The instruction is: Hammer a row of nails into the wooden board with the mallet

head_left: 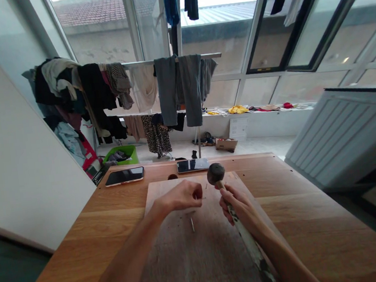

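Note:
My right hand (237, 203) grips a mallet (216, 174) with a rounded dark head and a worn, stained handle. The head is raised and points away from me, above the board's far part. My left hand (183, 195) is closed in a pinch over the wooden board (185, 263), to the left of the mallet. A thin nail (204, 198) shows at its fingertips, partly hidden by them. Closer to me, another nail (192, 224) stands out of the board. A few more small thin bits appear near the far end, too small to make out.
Two phones, one at the left (124, 176) and one in the middle (192, 165), lie along the far edge of the wooden table (305, 218). A small dark round object (172, 176) sits behind the board. Beyond are a clothes rack (212, 55) and a green basket (131, 153).

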`<state>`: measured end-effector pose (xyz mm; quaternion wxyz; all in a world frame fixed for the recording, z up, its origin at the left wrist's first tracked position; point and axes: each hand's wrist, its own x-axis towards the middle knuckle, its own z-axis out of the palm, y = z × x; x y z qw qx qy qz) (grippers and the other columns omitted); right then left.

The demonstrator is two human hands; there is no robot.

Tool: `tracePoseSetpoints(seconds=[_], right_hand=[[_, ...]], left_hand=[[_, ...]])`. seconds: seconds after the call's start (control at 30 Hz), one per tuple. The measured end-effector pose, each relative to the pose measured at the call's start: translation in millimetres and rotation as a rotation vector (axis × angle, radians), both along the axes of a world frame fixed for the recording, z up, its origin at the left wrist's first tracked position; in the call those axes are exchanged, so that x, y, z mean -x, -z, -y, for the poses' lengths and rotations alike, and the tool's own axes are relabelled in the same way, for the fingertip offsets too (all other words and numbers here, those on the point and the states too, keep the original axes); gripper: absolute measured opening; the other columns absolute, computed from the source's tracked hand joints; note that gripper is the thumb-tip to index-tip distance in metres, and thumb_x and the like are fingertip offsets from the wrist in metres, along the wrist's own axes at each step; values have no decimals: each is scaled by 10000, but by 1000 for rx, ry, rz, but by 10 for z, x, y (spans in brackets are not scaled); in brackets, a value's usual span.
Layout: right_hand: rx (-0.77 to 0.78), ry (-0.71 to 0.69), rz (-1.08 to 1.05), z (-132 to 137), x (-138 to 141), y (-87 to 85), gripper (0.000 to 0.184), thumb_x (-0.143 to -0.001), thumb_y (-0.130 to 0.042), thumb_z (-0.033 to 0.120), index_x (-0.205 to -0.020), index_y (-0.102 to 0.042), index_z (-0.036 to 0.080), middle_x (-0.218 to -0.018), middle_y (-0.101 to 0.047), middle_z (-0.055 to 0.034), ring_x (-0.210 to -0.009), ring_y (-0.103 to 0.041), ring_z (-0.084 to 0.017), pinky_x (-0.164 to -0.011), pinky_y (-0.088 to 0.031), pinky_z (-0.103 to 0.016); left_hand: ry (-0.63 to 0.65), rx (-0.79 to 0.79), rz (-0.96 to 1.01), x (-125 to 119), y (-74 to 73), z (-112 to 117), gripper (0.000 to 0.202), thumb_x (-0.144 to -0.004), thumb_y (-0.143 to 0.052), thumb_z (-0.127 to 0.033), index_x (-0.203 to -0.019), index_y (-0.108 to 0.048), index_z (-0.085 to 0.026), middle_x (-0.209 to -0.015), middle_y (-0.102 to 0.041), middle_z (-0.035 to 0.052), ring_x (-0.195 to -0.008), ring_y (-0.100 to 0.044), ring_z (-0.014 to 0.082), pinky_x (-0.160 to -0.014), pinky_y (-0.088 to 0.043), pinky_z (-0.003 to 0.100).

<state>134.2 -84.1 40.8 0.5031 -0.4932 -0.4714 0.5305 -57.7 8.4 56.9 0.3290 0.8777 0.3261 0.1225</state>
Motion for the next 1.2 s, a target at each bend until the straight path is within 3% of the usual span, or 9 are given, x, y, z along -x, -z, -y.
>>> tracePoseSetpoints(seconds=[0.13,0.3,0.43,0.67,0.97,1.2], right_hand=[[2,31,-50,-57,-17,-97,461,-808,-618,606,-1005,-509,203,-562,-484,93,-336,-425,-72,-283,-321,-174],[-38,48,-81,-156,79,-316,401,-801,-637,580,-875,-500,211,-562,-492,85,-342,-437,-69,-289,-324,-177],[-101,83,-112,-215,247,-279,383,-806,-621,566,-876,-492,212,-560,-491,87,-341,-425,-67,-293,-320,-180],[-26,42,-89,-218,288,-29,442,-800,-599,596,-982,-496,207,-541,-468,107,-328,-410,-71,-279,-310,-169],[29,13,-93,-176,307,12,466,-781,-619,578,-1026,-483,205,-545,-493,106,-326,-420,-76,-274,-334,-174],[10,0,-80,-161,315,8,441,-797,-610,580,-994,-479,208,-538,-472,112,-317,-408,-70,-270,-321,-170]], left_hand=[[-257,116,419,58,281,-226,251,-760,-632,-208,-1000,-659,-140,-771,-632,0,-646,-546,95,-592,-414,193],[-364,38,523,36,480,-291,207,-808,-646,-297,-946,-680,-146,-785,-658,14,-631,-540,88,-590,-414,192],[-335,-43,494,-21,488,-223,150,-811,-644,-240,-929,-695,-163,-772,-687,5,-615,-540,82,-595,-428,189],[-294,-78,470,-64,513,-202,131,-813,-623,-172,-917,-702,-164,-780,-698,1,-580,-526,71,-581,-440,187],[-295,-110,435,-31,509,-191,112,-802,-631,-140,-879,-709,-161,-774,-707,5,-609,-546,83,-617,-443,198],[-324,-97,396,-43,482,-174,254,-781,-649,-137,-1030,-681,-179,-819,-723,0,-606,-567,91,-618,-463,210]])
